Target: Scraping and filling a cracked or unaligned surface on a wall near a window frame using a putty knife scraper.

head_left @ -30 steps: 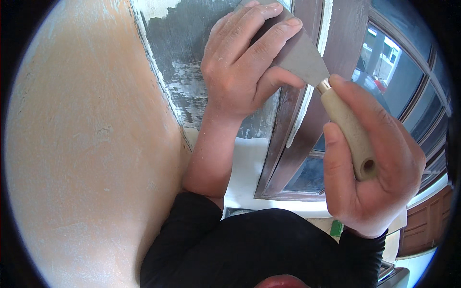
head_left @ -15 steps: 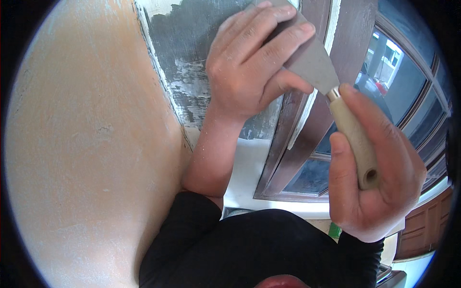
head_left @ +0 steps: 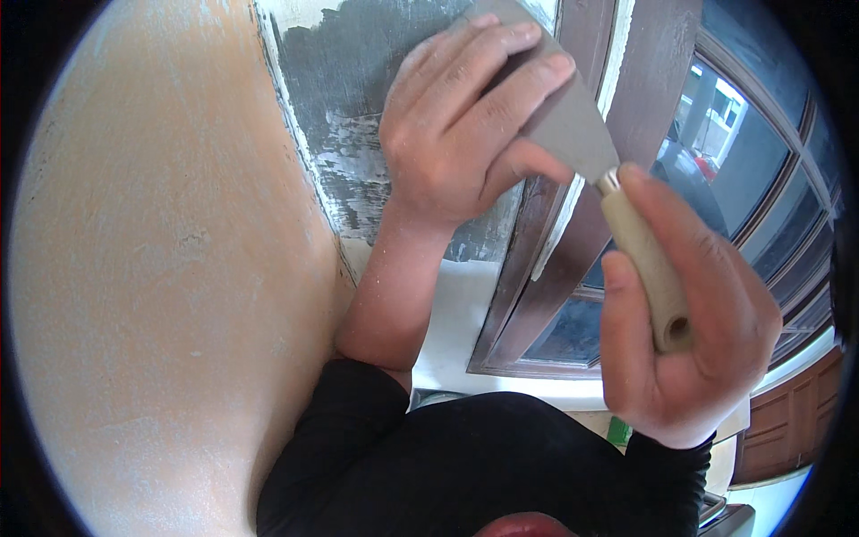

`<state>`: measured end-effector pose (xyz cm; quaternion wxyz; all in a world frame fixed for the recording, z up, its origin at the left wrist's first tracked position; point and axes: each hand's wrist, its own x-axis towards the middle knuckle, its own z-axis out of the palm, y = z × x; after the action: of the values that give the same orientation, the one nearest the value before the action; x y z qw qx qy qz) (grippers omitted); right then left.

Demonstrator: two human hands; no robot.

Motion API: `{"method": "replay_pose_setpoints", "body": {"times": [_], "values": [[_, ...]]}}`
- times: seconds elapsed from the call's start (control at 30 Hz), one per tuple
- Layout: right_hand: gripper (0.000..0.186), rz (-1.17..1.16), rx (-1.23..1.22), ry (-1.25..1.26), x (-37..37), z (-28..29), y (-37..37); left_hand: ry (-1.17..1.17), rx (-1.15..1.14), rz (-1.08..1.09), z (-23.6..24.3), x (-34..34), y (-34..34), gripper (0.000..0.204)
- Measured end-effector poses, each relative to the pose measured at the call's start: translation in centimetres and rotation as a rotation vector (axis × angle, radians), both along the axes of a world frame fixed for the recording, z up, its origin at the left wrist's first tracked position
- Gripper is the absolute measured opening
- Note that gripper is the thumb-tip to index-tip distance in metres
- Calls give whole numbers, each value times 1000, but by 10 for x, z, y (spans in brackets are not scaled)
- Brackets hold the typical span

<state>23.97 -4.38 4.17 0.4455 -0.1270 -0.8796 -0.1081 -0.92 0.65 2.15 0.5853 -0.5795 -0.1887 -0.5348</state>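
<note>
A putty knife (head_left: 580, 130) with a broad, flat metal blade and a beige handle slants across the upper right. My right hand (head_left: 716, 313) is wrapped round the handle, its index finger reaching up to the metal collar. My left hand (head_left: 443, 134) is closed over the blade, fingertips lying on its face and the thumb along its lower edge. Behind the left hand is a wall strip with a patchy grey coat (head_left: 344, 67). The blade's far end runs up to the top edge of the view, and whether it touches the wall I cannot tell.
On the left stands a wide orange-beige wall (head_left: 170, 251), its corner edged with rough white. To the right is a brown wooden frame (head_left: 658, 80) with glass panes (head_left: 734, 134). A small green object (head_left: 618, 431) and a brown panelled door (head_left: 792, 421) show at the lower right.
The right hand and the putty knife's handle have shifted slightly left. The left hand, still on the blade, has moved a little left too.
</note>
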Motion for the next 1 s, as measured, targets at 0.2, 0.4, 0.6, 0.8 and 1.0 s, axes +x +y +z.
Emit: {"method": "replay_pose_setpoints", "body": {"times": [0.2,0.4,0.6,0.8,1.0], "values": [[40,9,1,10,-3,-2,3,2,-14,-1,-1,-4,2,59],[41,22,25,-3,-3,-2,1,19,-6,-10,3,-4,-2,59],[39,-17,21,-25,-2,2,-2,11,-10,1,4,-4,-3,58],[37,12,4,-16,-2,1,-2,16,-32,-1,6,-5,-6,57],[37,-8,19,-27,-3,1,-1,0,-85,68,2,-8,-11,63]]}}
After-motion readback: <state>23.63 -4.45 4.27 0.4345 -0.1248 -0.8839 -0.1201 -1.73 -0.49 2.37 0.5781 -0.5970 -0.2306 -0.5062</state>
